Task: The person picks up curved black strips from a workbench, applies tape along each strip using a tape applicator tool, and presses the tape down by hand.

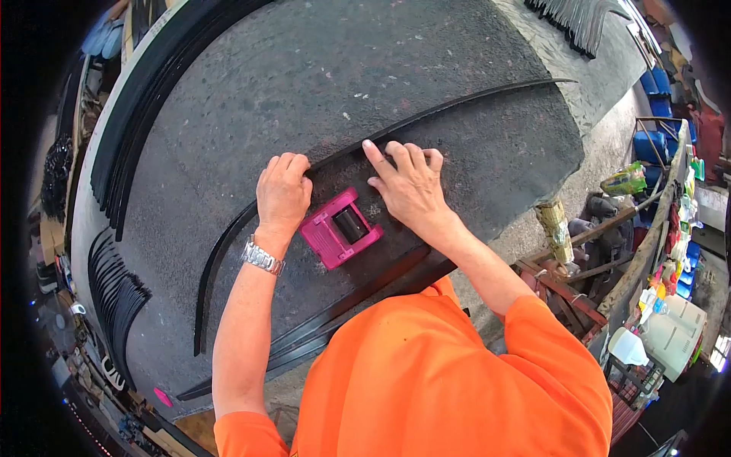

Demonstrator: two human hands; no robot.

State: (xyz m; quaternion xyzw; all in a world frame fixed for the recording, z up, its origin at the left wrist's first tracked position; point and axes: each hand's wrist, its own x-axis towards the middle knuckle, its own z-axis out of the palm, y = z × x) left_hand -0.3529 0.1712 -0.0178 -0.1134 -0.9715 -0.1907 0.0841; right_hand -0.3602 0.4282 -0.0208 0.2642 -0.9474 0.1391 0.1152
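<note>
A long, thin black strip (472,97) lies in a curve across the dark worktop. My left hand (283,194), with a metal watch at the wrist, is closed on the strip near its middle, fingers curled over it. To the right of it, my right hand (411,181) rests at the strip with the index finger stretched out to its edge. The thumb is apart and the other fingers are bent. Between and below my hands sits a pink plastic holder (327,236) with a dark roll in its opening.
More black strips (145,114) are bundled along the left edge of the worktop (457,46), with a fanned bundle (114,297) below. Another bundle (575,23) lies at the far right. Dark strips (304,335) run along the near edge. Blue containers (651,145) stand on the right.
</note>
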